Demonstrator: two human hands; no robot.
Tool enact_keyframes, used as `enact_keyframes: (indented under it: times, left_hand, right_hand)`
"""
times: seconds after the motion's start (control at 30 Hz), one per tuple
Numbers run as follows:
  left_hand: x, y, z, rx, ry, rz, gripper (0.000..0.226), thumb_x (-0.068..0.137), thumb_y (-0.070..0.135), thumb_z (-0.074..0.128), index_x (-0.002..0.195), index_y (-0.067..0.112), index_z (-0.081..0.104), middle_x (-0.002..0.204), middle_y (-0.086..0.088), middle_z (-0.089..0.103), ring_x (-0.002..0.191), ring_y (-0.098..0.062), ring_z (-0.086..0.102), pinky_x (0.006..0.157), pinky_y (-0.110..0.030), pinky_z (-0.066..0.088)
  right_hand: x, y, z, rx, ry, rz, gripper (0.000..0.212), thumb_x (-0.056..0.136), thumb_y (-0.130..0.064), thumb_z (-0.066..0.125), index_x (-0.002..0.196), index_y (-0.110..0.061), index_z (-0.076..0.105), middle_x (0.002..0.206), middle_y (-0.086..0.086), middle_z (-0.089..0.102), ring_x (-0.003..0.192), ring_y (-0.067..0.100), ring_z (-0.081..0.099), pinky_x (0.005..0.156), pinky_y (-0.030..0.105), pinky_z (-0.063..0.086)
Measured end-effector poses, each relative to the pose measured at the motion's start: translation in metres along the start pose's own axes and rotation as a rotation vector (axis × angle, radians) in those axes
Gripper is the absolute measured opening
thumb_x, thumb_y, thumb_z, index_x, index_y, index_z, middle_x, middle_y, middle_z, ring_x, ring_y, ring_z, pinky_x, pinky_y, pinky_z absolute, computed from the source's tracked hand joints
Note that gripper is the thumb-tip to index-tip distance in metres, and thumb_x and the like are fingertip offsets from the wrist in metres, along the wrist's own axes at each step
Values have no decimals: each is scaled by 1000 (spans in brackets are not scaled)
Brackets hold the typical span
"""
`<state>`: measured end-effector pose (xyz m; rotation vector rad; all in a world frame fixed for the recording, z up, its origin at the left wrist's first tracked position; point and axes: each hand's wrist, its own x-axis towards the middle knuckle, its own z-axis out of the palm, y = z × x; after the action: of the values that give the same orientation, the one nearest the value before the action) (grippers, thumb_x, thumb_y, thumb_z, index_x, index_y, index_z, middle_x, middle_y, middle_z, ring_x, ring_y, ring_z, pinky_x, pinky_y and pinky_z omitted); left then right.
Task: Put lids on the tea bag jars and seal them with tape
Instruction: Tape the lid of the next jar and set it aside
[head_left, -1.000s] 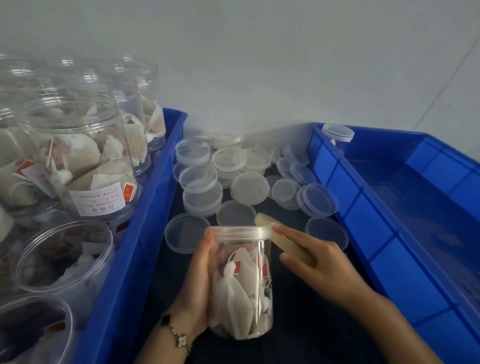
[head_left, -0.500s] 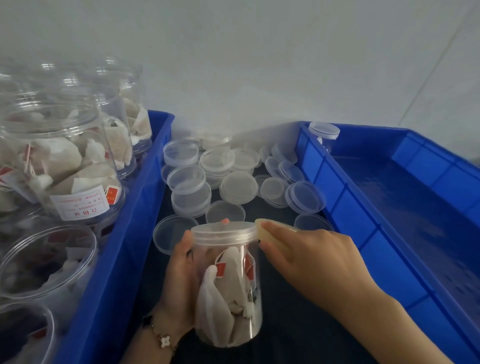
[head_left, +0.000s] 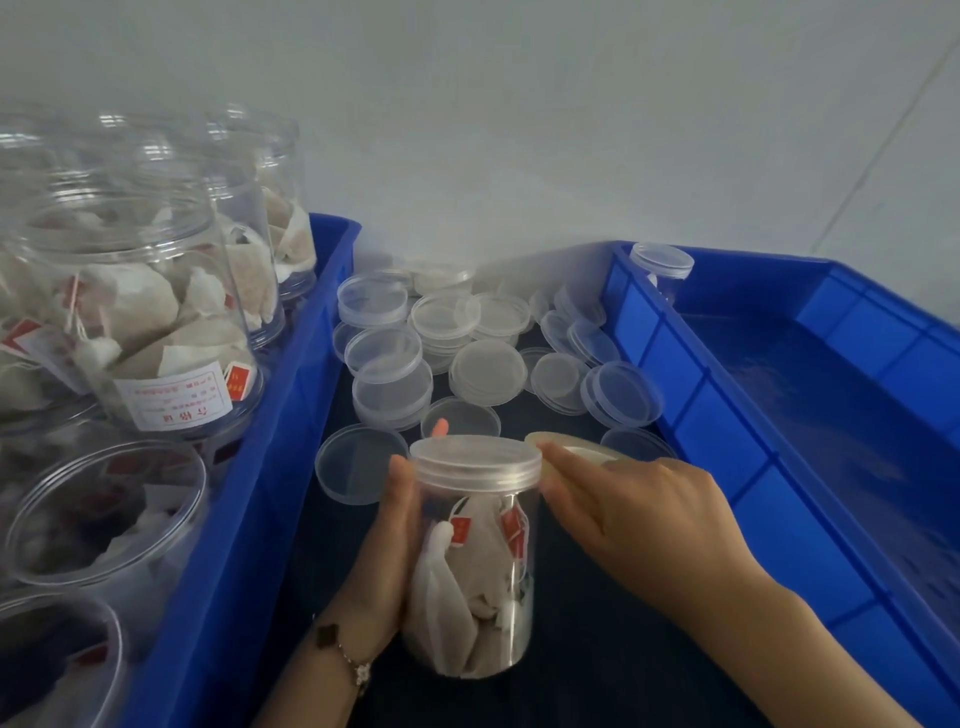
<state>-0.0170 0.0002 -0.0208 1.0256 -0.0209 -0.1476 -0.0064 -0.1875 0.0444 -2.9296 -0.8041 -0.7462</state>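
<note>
Dark mat (head_left: 597, 649): L hand (head_left: 384, 561) grips lidded jar (head_left: 475, 571); R hand (head_left: 639, 514) holds tape roll (head_left: 576, 451) at lid.

The single head-worn camera is looking forward and steeply down, sitting close above the dark tabletop (head_left: 597, 670), with blue bins (head_left: 779, 519) flanking at nine and three o'clock and a wall at twelve.
</note>
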Motion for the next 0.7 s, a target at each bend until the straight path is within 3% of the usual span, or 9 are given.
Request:
enact_keyframes:
  times: [0.07, 0.2, 0.23, 0.3, 0.37, 0.47, 0.57, 0.63, 0.7]
  left_hand:
    - [2, -4, -2, 179, 164, 129, 108, 37, 93, 57, 126, 33, 49, 119, 6, 66, 108, -14, 63, 83, -33, 54]
    - [0, -3, -3, 376, 424, 336, 63, 67, 79, 46, 100, 28, 60, 93, 13, 70, 87, -10, 68, 64, -19, 54]
    - [-1, -2, -2, 390, 438, 337, 61, 71, 76, 41, 101, 27, 63, 94, 13, 71, 89, -10, 68, 64, -18, 54]
    - [-6, 1, -2, 415, 371, 324, 80, 70, 85, 34, 114, 26, 64, 102, 10, 71, 97, -8, 67, 72, -19, 54]
    - [-12, 3, 1, 428, 236, 309, 96, 57, 91, 46, 124, 24, 57, 112, 13, 69, 103, -2, 64, 78, -13, 51]
    - [-12, 3, 4, 473, 212, 260, 81, 50, 69, 76, 118, 32, 54, 107, 25, 66, 98, 6, 62, 71, -6, 48]
    - [-8, 4, 3, 381, 337, 180, 55, 60, 61, 76, 103, 29, 62, 97, 12, 71, 90, -8, 69, 68, -23, 56]
    - [-6, 6, 1, 224, 310, 87, 50, 65, 52, 72, 101, 18, 66, 96, -4, 73, 87, -21, 71, 70, -39, 58]
    - [-4, 6, -1, 95, 251, 33, 56, 64, 47, 72, 105, 10, 66, 96, -13, 73, 88, -28, 71, 65, -38, 58]
  right_hand:
    - [-3, -1, 3, -49, 5, 15, 43, 91, -40, 36, 105, -23, 73, 38, -8, 45, 29, 12, 38, 39, 18, 24]
    - [-3, -8, 9, -7, 40, 56, 43, 91, -39, 37, 104, -19, 72, 38, -4, 46, 29, 13, 39, 34, 24, 33]
    - [-2, -9, 9, -8, 54, 62, 43, 91, -39, 37, 104, -18, 73, 38, -4, 46, 29, 14, 39, 33, 25, 34]
    - [0, -12, 7, -34, 80, 62, 47, 93, -41, 34, 105, -18, 73, 38, -4, 45, 29, 15, 38, 36, 24, 31]
    - [-1, -16, 2, -38, 53, 54, 56, 97, -45, 25, 108, -17, 72, 39, -5, 45, 30, 14, 39, 39, 22, 29]
    - [0, -25, -6, 41, -41, 98, 62, 90, -62, 25, 115, -21, 64, 44, -6, 52, 34, 9, 45, 36, 20, 34]
    - [-4, -21, -4, 413, -215, 195, 55, 71, -70, 47, 117, -45, 28, 66, -12, 55, 50, 5, 54, 41, 17, 41]
    - [-10, -13, -2, 802, -365, 288, 58, 73, -48, 67, 110, -55, 23, 89, -16, 57, 80, -3, 59, 65, 19, 53]
    - [-14, -9, -1, 887, -296, 239, 59, 80, -33, 67, 109, -65, 26, 101, -24, 58, 92, -7, 60, 77, 16, 53]
